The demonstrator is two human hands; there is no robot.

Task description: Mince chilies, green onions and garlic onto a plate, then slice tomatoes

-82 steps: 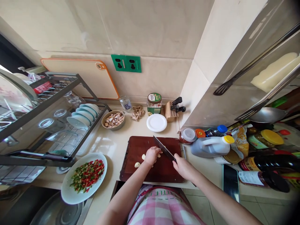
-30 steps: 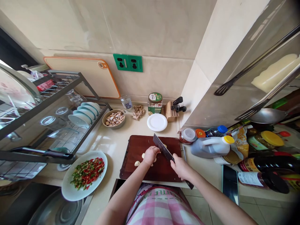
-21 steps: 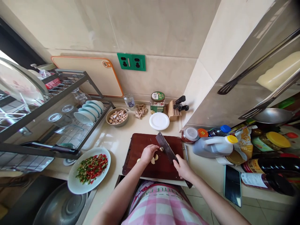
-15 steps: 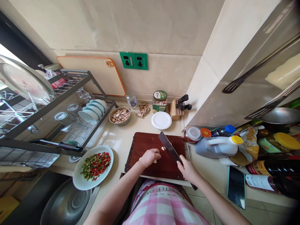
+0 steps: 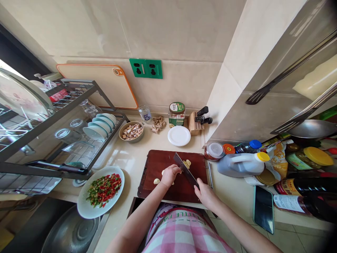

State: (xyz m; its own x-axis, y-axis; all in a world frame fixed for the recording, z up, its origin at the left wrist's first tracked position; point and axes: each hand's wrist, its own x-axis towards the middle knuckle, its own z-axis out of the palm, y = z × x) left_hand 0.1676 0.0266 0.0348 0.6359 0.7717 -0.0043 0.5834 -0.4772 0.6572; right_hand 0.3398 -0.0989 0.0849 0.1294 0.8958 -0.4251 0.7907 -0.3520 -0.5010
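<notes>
My right hand (image 5: 206,193) is closed around the handle of a cleaver (image 5: 186,170), whose dark blade slants across a red-brown cutting board (image 5: 168,195). My left hand (image 5: 170,175) rests on the board just left of the blade, fingers curled and pressed together near it. What those fingers hold is hidden. A peeled garlic clove (image 5: 156,181) lies left of that hand, and bits of others show around its edges. Cut or crushed garlic (image 5: 187,163) sits on the blade's right side.
Chopped red and green peppers fill a white plate (image 5: 82,207) on the left. Behind the board are a bowl of garlic cloves (image 5: 132,131), ginger (image 5: 158,124), a white plate (image 5: 179,136) and a knife block (image 5: 194,125). Jars, a jug (image 5: 237,166) and a phone (image 5: 263,209) line the right.
My left hand has moved up and right against the blade, exposing garlic cloves at its left. The cleaver has shifted slightly left and down, and garlic on its right side shows more.
</notes>
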